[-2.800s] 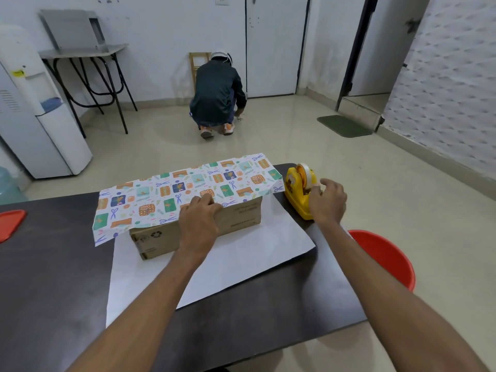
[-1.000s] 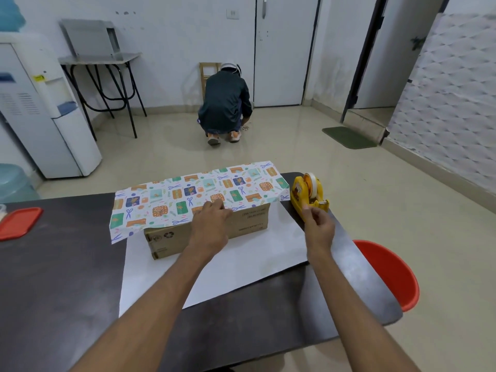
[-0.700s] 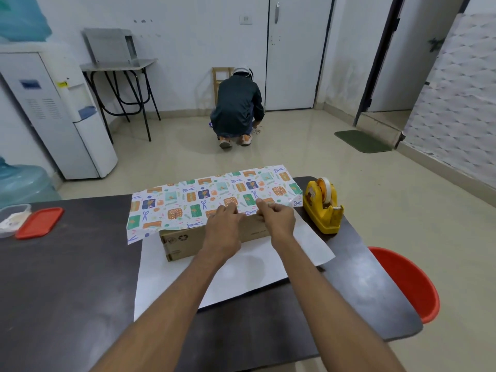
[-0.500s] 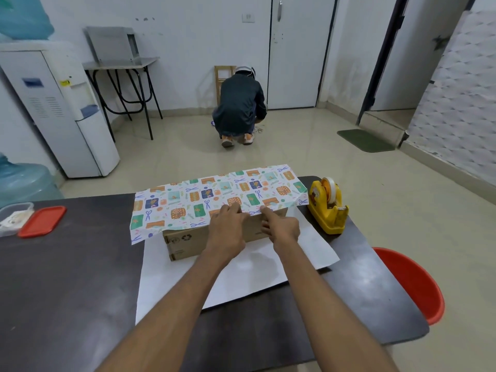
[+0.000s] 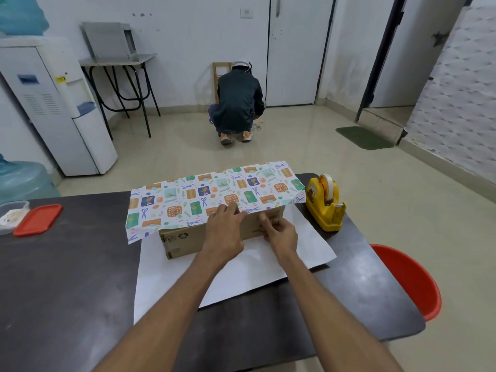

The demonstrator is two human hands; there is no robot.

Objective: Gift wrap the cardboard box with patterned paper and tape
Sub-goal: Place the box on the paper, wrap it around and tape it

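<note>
1. Head-height view, looking down over two bare forearms reaching onto a dark desk (image 5: 67, 277).
2. At the middle of the desk, a long cardboard box (image 5: 185, 238) lying on a sheet of patterned paper (image 5: 209, 194): white underside spread toward the viewer, printed side folded from the far edge over the top of the box.
3. Printed flap overhanging both ends of the box, with its near edge at about the front top edge.
4. Left hand (image 5: 225, 229) palm down at that edge, fingers fairly straight, pressing the flap onto the box.
5. Right hand (image 5: 279, 232) just beside it, fingers bent against the bare front face of the box, thumb raised toward the paper's edge. Possibly pressing a strip of tape there, but too small to tell, so grip uncertain.
6. Yellow tape dispenser (image 5: 326, 208) near the far right corner of the desk, just beside the flap's right corner and apart from both hands.
7. Red lid (image 5: 37, 220) and clear container (image 5: 10, 216) at the far left of the desk.
8. Red tub (image 5: 410, 280) on the floor, off the right side of the desk.
9. Beyond the desk, a crouching person (image 5: 237, 103), back turned, by a white door; a white water dispenser (image 5: 53, 111) against the left wall.
</note>
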